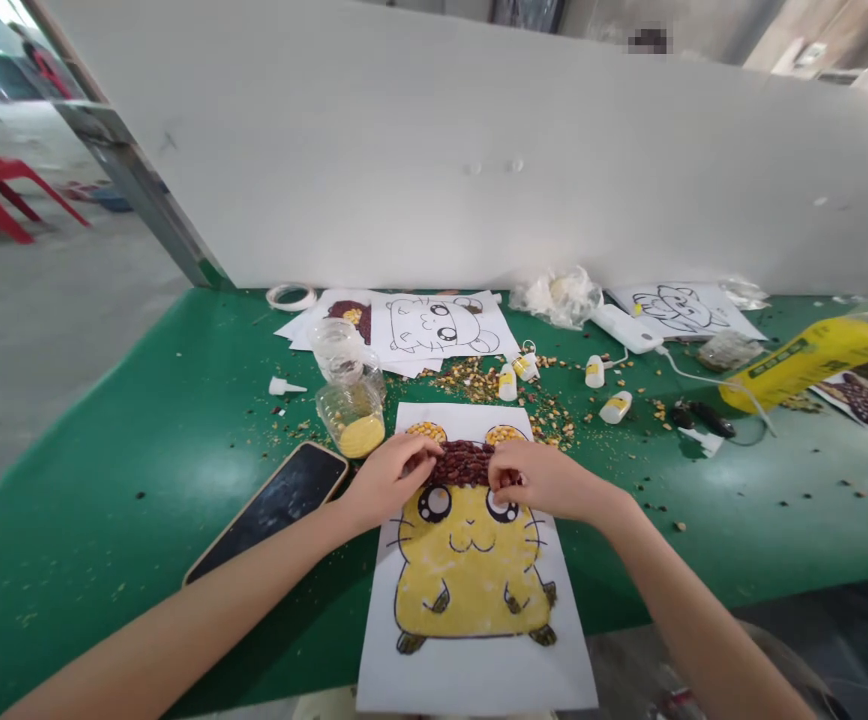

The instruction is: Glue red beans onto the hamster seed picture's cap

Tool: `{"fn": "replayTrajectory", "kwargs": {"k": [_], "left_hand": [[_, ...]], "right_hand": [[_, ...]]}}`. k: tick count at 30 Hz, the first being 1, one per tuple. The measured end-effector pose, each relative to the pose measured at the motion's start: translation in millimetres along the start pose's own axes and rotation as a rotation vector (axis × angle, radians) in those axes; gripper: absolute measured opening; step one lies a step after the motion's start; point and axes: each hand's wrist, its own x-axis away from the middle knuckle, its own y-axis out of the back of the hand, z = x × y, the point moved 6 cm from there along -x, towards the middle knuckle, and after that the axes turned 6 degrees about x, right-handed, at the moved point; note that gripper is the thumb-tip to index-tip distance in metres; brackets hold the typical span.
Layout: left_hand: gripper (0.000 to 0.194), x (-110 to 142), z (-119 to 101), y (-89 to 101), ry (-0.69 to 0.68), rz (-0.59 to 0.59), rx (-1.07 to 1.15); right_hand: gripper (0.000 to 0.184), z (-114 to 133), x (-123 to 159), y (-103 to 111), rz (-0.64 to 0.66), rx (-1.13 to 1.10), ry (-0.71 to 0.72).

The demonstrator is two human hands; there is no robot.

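Observation:
A paper sheet (479,680) with a round yellow animal picture (470,575) lies in front of me, hanging over the table's near edge. Rows of dark red beans (465,463) cover the top of its head, and yellow kernels (506,433) fill the ears. My left hand (393,472) rests at the left side of the beans, fingers bent, with a gap between thumb and fingers. At the beans' right edge, above the right eye, my right hand (535,475) has its fingertips pinched together; whatever may be between them is too small to make out.
Left of the sheet are a phone (273,505) and a clear tub (351,415) of yellow grains. Behind it lie scattered kernels (471,382), small glue bottles (507,382) and drawings (441,325). A large yellow bottle (809,365) lies right, before a white partition (434,150).

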Motion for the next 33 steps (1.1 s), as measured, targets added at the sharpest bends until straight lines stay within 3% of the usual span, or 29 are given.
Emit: {"fn": "replayTrajectory", "kwargs": {"k": [3,5,7,11,17,23,28,33], "left_hand": [[0.023,-0.8,1.2,0.5,0.052,0.026,0.042],[0.025,-0.5,-0.7,1.5,0.062,0.033,0.044],[0.026,0.3,-4.7,2.6,0.048,0.039,0.021],[0.029,3.6,-11.2,3.7,0.031,0.043,-0.006],[0.031,13.5,-20.0,2.8,-0.005,-0.032,-0.092],[0.037,42.3,-33.1,5.8,-0.032,-0.073,-0.122],[0.029,63.7,-26.0,14.5,0.007,-0.135,-0.064],[0.028,65.3,-14.7,16.4,-0.017,-0.2,-0.044]], "right_hand": [[0.009,-8.9,16.1,-0.5,-0.201,-0.16,-0.038],[0.012,-14.7,29.4,-3.1,-0.375,-0.182,-0.09],[0.012,-13.7,39.5,-10.1,-0.463,-0.157,-0.083],[0.011,-2.9,45.9,-20.7,-0.485,-0.071,-0.028],[0.012,6.5,39.1,-19.3,-0.452,-0.021,-0.011],[0.012,8.7,35.6,-20.6,-0.443,0.005,-0.037],[0.013,5.7,33.0,-21.4,-0.444,-0.012,-0.093],[0.014,1.9,31.5,-22.5,-0.46,-0.026,-0.099]]}}
